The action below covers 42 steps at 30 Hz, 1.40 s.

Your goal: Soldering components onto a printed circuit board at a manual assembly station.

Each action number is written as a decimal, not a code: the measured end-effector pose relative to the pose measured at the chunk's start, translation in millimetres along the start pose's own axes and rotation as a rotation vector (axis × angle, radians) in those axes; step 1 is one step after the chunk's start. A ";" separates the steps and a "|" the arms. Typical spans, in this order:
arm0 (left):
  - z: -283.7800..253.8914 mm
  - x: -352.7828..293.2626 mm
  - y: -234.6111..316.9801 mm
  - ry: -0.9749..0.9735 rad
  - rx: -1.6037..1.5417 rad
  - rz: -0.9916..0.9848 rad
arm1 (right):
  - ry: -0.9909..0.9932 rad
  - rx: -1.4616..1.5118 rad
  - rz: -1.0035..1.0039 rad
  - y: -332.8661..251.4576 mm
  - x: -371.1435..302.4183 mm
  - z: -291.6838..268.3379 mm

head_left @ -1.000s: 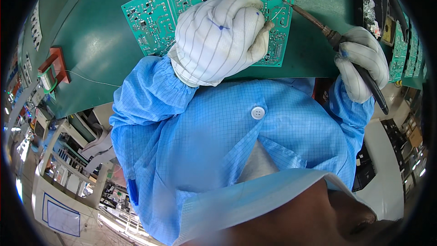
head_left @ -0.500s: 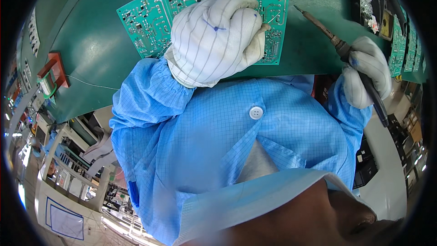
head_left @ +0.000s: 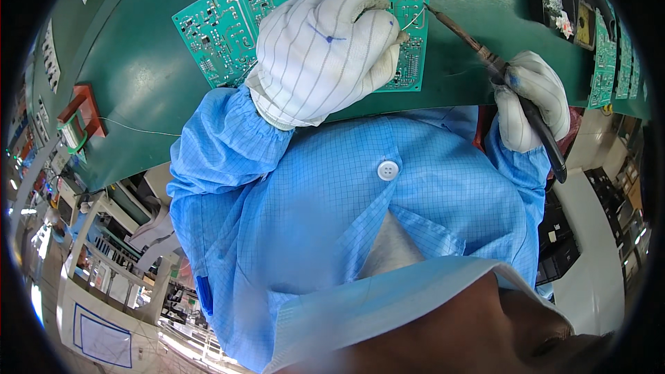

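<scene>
A green circuit board panel (head_left: 215, 28) with small soldered parts lies on the green work mat. My left hand (head_left: 322, 52), in a white striped glove, rests over its middle. Pinched in its fingers is a thin solder wire (head_left: 415, 19), whose end slants up over the board's right section. My gloved right hand (head_left: 537, 100) is closed round the dark handle of a soldering iron (head_left: 478, 45). The iron's tip is at the board's right edge, close to the wire's end; whether they touch I cannot tell. The left glove hides part of the board.
On the left stands a red holder with a solder spool (head_left: 71, 131), its wire running right toward my sleeve. At the right are a black tray (head_left: 537, 10) with silvery scraps, a yellowish sponge (head_left: 586, 28) and more green boards (head_left: 604, 62).
My right hand has brought the soldering iron left, so its tip has come to the board's edge. The board and my left hand appear shifted slightly left and up.
</scene>
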<state>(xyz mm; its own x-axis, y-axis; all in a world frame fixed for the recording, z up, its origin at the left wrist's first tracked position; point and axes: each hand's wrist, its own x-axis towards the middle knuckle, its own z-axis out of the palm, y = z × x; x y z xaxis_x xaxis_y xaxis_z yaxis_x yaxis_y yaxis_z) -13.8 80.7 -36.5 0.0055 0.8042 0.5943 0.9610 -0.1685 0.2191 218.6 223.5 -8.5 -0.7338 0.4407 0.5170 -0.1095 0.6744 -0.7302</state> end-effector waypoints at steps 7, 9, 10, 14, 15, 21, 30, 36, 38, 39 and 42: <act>-2.9 0.2 2.2 0.009 -0.009 -0.023 | -0.002 -0.023 -0.007 -1.1 -0.9 -0.1; -6.2 0.8 5.8 -0.037 -0.028 -0.101 | 0.013 -0.051 -0.026 -0.7 0.1 1.0; -7.0 1.6 6.3 -0.050 -0.014 -0.114 | 0.007 -0.049 -0.025 0.5 0.8 1.8; -9.0 3.8 6.9 -0.066 -0.024 -0.128 | 0.087 0.011 -0.007 2.9 0.3 4.1; -9.3 4.0 6.4 -0.074 -0.044 -0.137 | 0.098 -0.059 0.006 1.0 -1.4 4.3; -9.1 8.1 5.0 -0.029 -0.048 -0.112 | 0.265 -0.321 0.259 -9.7 -8.3 -0.1; -38.0 16.7 6.5 0.080 -0.111 -0.264 | 0.328 -0.855 -0.118 42.5 -13.9 -30.7; -71.8 0.8 4.7 -0.008 0.029 -0.326 | 0.528 -0.442 0.226 22.8 1.5 -9.2; -70.7 -2.4 3.3 -0.023 0.033 -0.339 | 0.644 -0.231 0.316 11.9 9.9 4.6; -68.6 -3.9 3.0 -0.040 0.027 -0.355 | 0.592 -0.204 0.302 8.1 13.6 10.2; -58.0 -7.7 0.3 -0.034 0.045 -0.339 | 0.487 -0.062 0.337 2.6 15.7 30.2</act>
<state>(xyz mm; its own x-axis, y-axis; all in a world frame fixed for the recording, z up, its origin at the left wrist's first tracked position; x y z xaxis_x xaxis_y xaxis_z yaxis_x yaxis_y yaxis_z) -29.6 41.4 3.8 -0.3077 0.8289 0.4671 0.9210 0.1364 0.3648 186.6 214.3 -15.8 -0.3281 0.8475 0.4173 0.1262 0.4771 -0.8697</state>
